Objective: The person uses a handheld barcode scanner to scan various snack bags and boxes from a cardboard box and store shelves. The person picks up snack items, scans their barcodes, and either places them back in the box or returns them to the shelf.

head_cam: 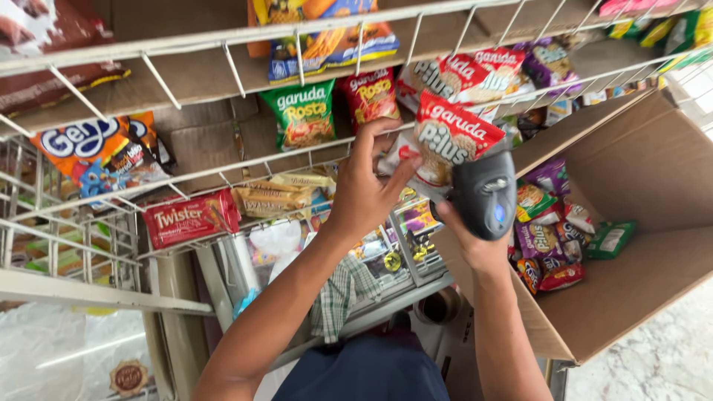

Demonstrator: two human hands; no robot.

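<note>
While our left hand (368,189) pinches the red snack packet (445,137) flat, our right hand (475,238), clasping the scanner (486,194), should aim squarely at it.

Single head cam, tilted view, looking forward and down along both forearms. Close range: wire rack shelves (223,37) fill the top and left, open cardboard box (631,275) at right, floor at bottom right. No second view, so no overlap.

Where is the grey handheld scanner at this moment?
In the head view, right of centre, the grey scanner is in the right hand, just below the red snack packet and left of the cardboard box.
</note>
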